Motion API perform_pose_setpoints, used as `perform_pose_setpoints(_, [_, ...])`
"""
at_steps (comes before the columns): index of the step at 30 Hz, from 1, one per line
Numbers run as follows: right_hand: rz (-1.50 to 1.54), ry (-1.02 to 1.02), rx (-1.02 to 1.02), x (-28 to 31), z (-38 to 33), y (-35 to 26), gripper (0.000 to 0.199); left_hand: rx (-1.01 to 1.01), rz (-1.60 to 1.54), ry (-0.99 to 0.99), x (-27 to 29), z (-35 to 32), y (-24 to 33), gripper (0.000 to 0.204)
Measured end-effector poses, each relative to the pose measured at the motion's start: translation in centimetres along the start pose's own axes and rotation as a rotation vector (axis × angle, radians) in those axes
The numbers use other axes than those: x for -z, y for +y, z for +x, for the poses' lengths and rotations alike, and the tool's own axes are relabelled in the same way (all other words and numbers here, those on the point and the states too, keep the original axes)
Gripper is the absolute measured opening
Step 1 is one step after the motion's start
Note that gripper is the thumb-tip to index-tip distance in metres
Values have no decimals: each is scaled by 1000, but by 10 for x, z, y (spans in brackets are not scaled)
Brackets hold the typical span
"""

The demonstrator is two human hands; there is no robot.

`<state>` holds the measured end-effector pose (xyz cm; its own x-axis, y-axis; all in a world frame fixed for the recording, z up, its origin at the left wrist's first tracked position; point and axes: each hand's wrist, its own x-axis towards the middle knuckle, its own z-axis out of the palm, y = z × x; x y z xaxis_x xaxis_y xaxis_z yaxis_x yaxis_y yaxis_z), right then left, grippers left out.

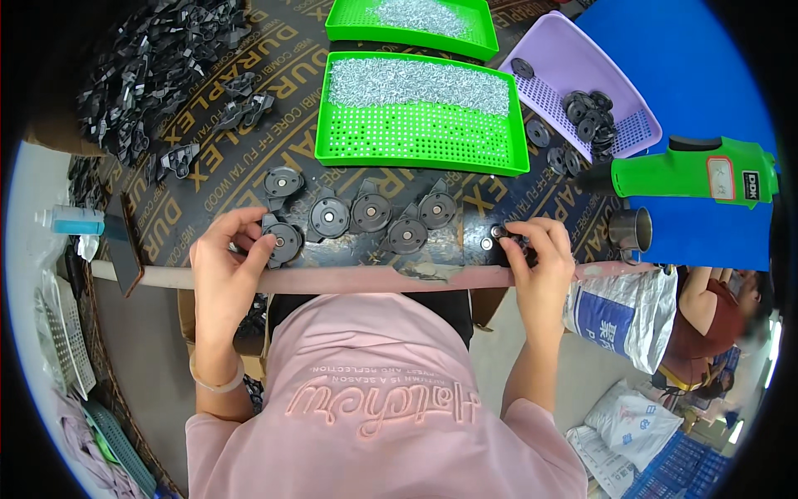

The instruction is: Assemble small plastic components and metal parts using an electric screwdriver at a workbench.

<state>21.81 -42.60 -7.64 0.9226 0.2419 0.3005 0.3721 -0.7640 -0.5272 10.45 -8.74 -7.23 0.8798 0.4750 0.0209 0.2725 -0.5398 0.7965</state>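
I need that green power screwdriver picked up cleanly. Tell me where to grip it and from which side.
Grip the green power screwdriver around its thick green body, coming down from above. It lies on its side on the blue surface, with its dark nose pointing left toward the purple tray, so the long barrel is exposed on top. The right hand is nearest.

Bright, even daylight fills the scene, with soft, short shadows. Glare whitens the rim at nine o'clock. Fisheye distortion bends the pink-edged wooden workbench [349,279]; black vignette rings everything. Centre sharp, four o'clock edge blurred.
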Motion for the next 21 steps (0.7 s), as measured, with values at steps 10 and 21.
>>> perform_pose_setpoints(10, [-89, 8, -8, 1, 6, 7, 14, 48, -33, 14, -4, 2, 5, 29])
perform_pose_setpoints(21, [-70, 45, -192, 38, 4, 32, 16, 114, -91, -5, -4, 4, 9, 29])
